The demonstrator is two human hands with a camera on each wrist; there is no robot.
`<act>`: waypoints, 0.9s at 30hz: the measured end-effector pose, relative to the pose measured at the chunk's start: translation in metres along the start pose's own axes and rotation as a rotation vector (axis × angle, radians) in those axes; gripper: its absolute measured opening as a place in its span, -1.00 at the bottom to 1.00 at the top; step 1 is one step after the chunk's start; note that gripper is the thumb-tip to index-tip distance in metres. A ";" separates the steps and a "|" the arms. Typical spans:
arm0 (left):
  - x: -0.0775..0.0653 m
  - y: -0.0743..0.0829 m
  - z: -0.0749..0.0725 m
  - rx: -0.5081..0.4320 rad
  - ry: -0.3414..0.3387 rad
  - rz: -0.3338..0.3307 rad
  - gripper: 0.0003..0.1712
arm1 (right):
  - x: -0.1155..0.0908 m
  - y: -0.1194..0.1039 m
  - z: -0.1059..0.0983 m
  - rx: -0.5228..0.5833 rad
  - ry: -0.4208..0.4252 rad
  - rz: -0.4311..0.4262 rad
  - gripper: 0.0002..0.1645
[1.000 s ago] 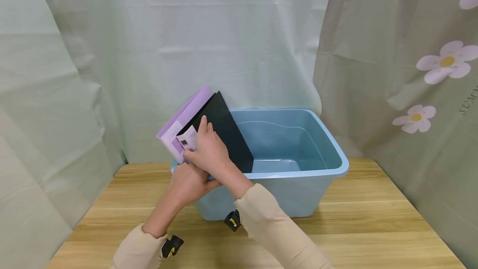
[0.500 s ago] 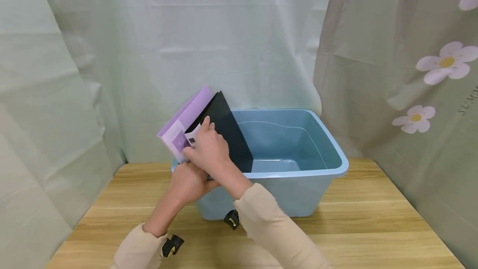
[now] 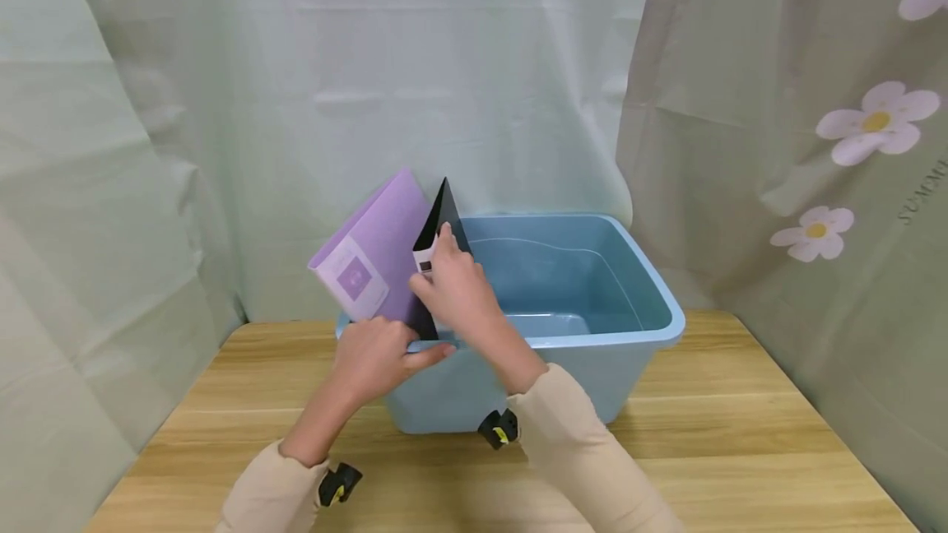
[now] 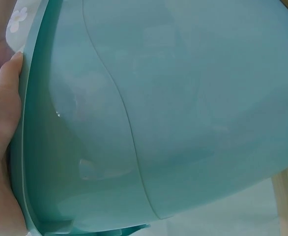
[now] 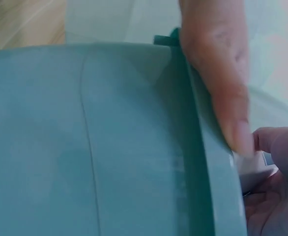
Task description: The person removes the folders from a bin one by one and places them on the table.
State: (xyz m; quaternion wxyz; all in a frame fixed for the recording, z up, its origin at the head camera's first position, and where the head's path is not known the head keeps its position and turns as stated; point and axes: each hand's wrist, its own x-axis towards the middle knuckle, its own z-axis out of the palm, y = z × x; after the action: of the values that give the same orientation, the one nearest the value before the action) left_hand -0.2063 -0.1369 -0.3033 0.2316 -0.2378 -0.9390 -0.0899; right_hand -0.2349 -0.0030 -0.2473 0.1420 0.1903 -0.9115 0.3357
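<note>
A blue plastic bin (image 3: 585, 377) stands on the table. A purple folder (image 3: 396, 224) with a white label leans to the left in its left end, upper part above the rim. To its right is a black folder (image 3: 447, 212) with a white label, partly hidden by my right hand (image 3: 462, 286). That hand pinches it near the labelled edge, index finger pointing up along it. My left hand (image 3: 374, 356) grips the bin's front rim below the purple folder, fingers over the edge, thumb along the rim; in the left wrist view the thumb (image 4: 12, 71) lies at the rim.
The wooden table (image 3: 726, 418) extends around the bin on both sides and in front. A pale curtain (image 3: 481, 89) hangs close behind, with a flowered curtain (image 3: 741, 105) at the right. The bin's right half shows its bare floor (image 3: 551, 325).
My right hand has moved right with the black folder, pulling it away from the purple one. More of the purple folder and its label now shows. The left hand has barely moved.
</note>
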 end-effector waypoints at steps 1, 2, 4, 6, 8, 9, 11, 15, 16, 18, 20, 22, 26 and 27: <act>0.000 0.000 0.000 -0.003 -0.008 -0.004 -0.31 | -0.001 0.002 -0.003 0.009 -0.010 0.009 -0.11; 0.000 0.000 0.000 -0.003 -0.017 -0.009 -0.30 | -0.001 0.004 -0.006 0.023 -0.021 0.019 -0.11; 0.000 -0.001 0.000 -0.005 -0.031 -0.013 -0.30 | -0.002 0.008 -0.011 0.041 -0.045 0.044 -0.11; 0.000 -0.001 0.000 -0.004 -0.038 -0.015 -0.29 | -0.002 0.011 -0.016 0.054 -0.064 0.065 -0.10; 0.000 -0.001 0.000 -0.001 -0.044 -0.019 -0.28 | -0.003 0.014 -0.020 0.066 -0.072 0.084 -0.09; 0.000 -0.001 0.000 -0.001 -0.046 -0.021 -0.28 | -0.003 0.016 -0.022 0.074 -0.073 0.093 -0.09; 0.000 -0.001 0.000 -0.001 -0.051 -0.029 -0.29 | -0.004 0.019 -0.025 0.088 -0.063 0.107 -0.08; -0.001 -0.001 0.001 -0.004 -0.052 -0.038 -0.30 | -0.007 0.028 -0.028 0.120 -0.010 0.133 -0.05; -0.001 -0.001 0.000 -0.002 -0.050 -0.039 -0.30 | -0.008 0.030 -0.028 0.126 0.010 0.139 -0.04; -0.002 -0.002 0.000 0.001 -0.047 -0.042 -0.30 | -0.010 0.034 -0.028 0.125 0.033 0.152 -0.02; -0.002 -0.002 -0.001 0.005 -0.045 -0.047 -0.30 | -0.014 0.037 -0.026 0.103 0.037 0.159 0.01; -0.003 -0.002 -0.001 0.012 -0.043 -0.048 -0.29 | -0.017 0.039 -0.023 0.074 0.021 0.164 0.04; -0.004 -0.002 -0.002 0.014 -0.046 -0.040 -0.29 | -0.023 0.047 -0.019 0.024 -0.031 0.180 0.15; -0.004 -0.002 -0.003 0.019 -0.044 -0.040 -0.29 | -0.025 0.049 -0.019 0.021 -0.044 0.173 0.15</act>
State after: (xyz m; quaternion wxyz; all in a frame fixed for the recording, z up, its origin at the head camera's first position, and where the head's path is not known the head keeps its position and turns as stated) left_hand -0.2033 -0.1414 -0.3031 0.2110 -0.2187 -0.9493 -0.0804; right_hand -0.2323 0.0506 -0.2705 0.0903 0.1195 -0.9239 0.3520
